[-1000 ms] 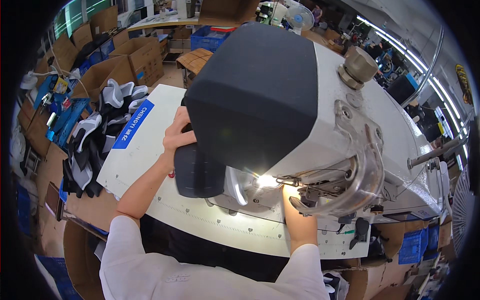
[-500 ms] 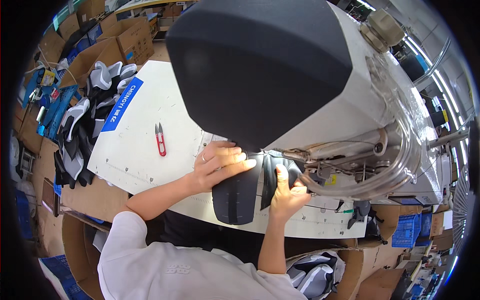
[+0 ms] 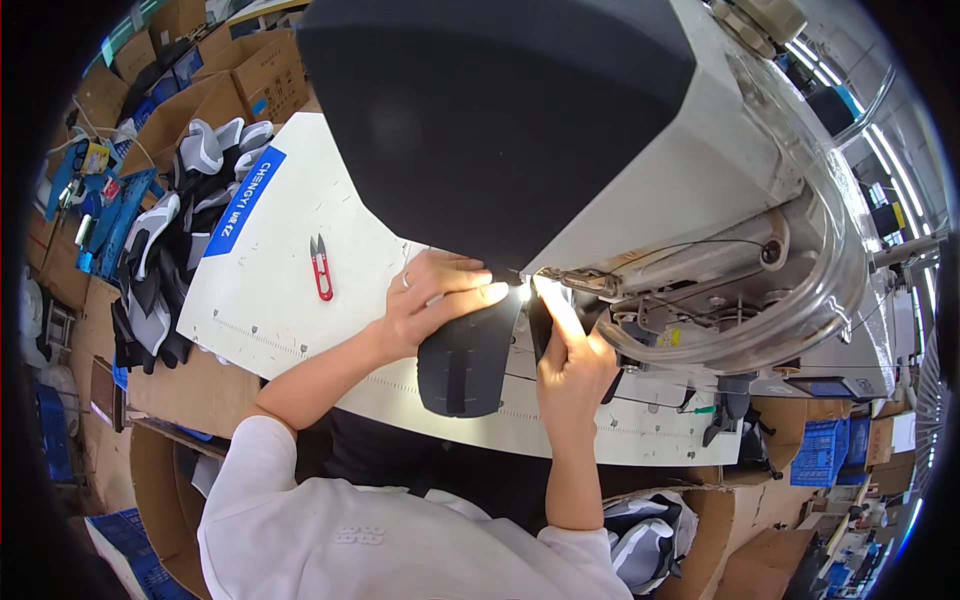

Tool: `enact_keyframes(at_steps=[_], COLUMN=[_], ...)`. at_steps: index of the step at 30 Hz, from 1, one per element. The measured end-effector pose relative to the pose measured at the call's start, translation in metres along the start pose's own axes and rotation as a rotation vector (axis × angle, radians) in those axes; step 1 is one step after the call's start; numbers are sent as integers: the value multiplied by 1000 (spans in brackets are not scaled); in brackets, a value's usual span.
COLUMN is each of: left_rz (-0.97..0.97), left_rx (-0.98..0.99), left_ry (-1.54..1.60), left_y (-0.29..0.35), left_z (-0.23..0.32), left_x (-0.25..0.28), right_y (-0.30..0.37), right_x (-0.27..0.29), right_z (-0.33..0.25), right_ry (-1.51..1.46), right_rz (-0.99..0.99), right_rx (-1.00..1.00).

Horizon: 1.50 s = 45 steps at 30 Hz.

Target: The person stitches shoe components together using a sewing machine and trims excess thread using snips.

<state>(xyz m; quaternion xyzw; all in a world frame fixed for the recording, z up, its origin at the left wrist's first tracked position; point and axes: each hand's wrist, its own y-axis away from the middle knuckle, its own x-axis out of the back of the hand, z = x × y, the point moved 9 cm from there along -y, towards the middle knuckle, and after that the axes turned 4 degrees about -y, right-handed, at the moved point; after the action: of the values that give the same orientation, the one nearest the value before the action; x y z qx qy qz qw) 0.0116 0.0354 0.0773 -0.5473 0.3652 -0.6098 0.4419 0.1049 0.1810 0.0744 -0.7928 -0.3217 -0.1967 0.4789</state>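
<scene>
A black, slightly ridged fabric panel hangs toward me from the needle area of a sewing machine. My left hand is closed on the panel's upper part, fingers pressed together over it, with a ring on one finger. My right hand is closed on a second black piece beside it; the index finger stretches up to the brightly lit needle spot and the other fingers curl in. The machine's dark cover hides the far ends of both pieces. I cannot tell whether they are joined there.
Red-handled thread snips lie on the white table, left of my hands. A pile of grey, white and black sewn pieces stands at the left edge. A clear curved guard juts out at right. Cardboard boxes flank my lap.
My right hand has moved up and its index finger now reaches the needle spot, where its thumb stood raised before. The black panel has slid slightly away from me under my left hand.
</scene>
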Motion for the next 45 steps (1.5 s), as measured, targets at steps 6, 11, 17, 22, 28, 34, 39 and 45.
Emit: enact_keyframes(at_steps=[6,11,17,22,28,34,39,45], left_rz=[2,34,32,19,30,-9,-33,-164], left_rx=[-11,-147,-264,91,20,-235,-196,47], left_ry=[40,-97,-186,60,52,-277,-241,-90], left_y=[5,0,-7,-12,-5,-4,-5,14], left_z=[6,18,26,0,15,34,29,-1], left_x=[1,0,1,10,6,-5,-6,-23], right_y=[3,7,12,10,0,5,8,6], right_x=[-6,1,-6,2,-7,-15,-5,-14], right_z=[-7,-11,0,-15,-11,4,5,7], right_ry=[-149,-435,-533,-191,155,-83,-445,-742], right_rz=[-31,88,97,42,-282,-189,53,95], right_rx=[-79,-155,-192,-29,-45,-78,-211,-270])
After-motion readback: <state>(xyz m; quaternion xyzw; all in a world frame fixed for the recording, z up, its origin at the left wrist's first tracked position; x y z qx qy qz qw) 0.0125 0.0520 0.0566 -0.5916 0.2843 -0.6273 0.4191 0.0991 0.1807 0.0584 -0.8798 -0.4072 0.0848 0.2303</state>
